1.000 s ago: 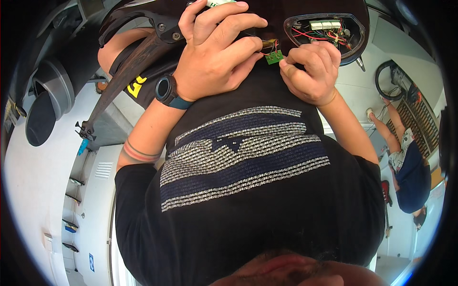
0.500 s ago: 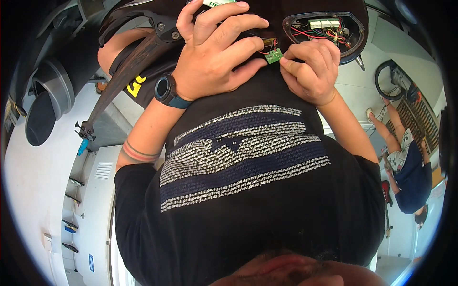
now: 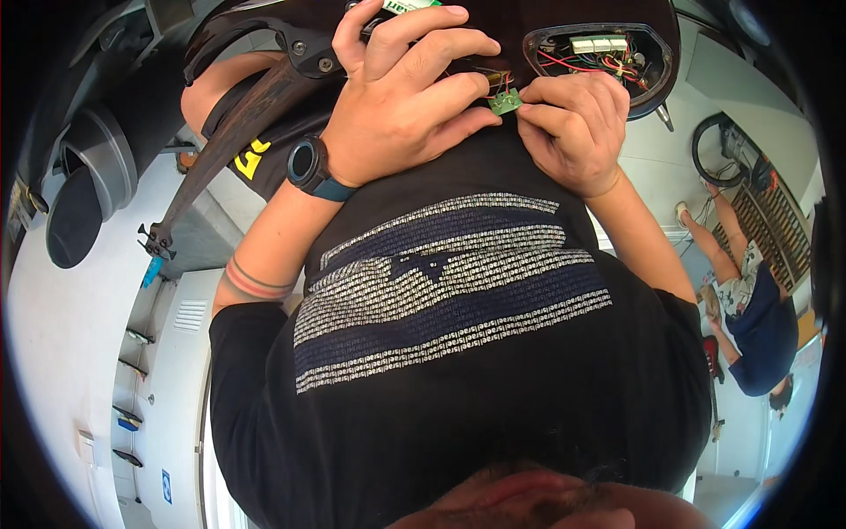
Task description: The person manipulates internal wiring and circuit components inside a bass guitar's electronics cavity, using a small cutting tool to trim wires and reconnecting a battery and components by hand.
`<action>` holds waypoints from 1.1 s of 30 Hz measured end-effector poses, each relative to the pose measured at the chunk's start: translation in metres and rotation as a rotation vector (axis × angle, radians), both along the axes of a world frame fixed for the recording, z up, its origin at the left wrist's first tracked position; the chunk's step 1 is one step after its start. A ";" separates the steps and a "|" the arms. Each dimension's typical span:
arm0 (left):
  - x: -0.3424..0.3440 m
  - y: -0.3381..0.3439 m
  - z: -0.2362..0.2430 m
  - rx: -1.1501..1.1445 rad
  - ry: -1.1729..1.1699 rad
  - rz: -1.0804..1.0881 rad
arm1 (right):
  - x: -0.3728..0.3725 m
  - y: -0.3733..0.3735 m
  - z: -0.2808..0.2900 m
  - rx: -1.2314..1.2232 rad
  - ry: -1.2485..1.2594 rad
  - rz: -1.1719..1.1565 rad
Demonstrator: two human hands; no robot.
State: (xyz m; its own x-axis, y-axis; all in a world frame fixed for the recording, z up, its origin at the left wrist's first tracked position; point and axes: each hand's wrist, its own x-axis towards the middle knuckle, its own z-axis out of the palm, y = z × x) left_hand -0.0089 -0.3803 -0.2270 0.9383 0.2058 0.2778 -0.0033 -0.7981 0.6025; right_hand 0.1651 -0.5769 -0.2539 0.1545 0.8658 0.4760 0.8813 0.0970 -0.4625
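My left hand [image 3: 414, 88] rests on a dark glossy instrument body [image 3: 648, 22], fingers spread, thumb tip at the left edge of a small green circuit board [image 3: 505, 101]. Thin red and dark wires [image 3: 508, 79] run up from the board. My right hand [image 3: 573, 132] pinches the board's right edge. A green and white object [image 3: 411, 7] lies under my upper left fingers. Right of that, an open cavity [image 3: 557, 66] shows a white connector block [image 3: 599, 44] and coloured wires. A dark wooden neck [image 3: 220, 150] with tuning pegs extends down to the left.
A grey and black bin-like object [image 3: 106, 176] sits at the far left near a white door [image 3: 176, 379]. On the right are a bicycle wheel [image 3: 718, 163], slatted wooden shelving [image 3: 775, 220], another person in a dark shirt [image 3: 762, 339] and a red guitar-like object [image 3: 712, 353].
My left thumb has straightened and moved slightly down at the board, apart from the index finger. The board has shifted a little upward. The other person's arms have moved.
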 end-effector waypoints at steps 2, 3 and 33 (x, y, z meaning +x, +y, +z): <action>-0.001 0.001 0.000 -0.027 0.042 -0.005 | 0.000 0.000 0.000 0.000 -0.001 -0.002; 0.000 0.001 0.000 -0.027 0.042 -0.005 | 0.001 0.000 0.000 -0.001 -0.006 -0.003; 0.001 -0.002 -0.005 -0.062 0.030 0.006 | -0.001 0.000 0.001 -0.017 -0.055 -0.037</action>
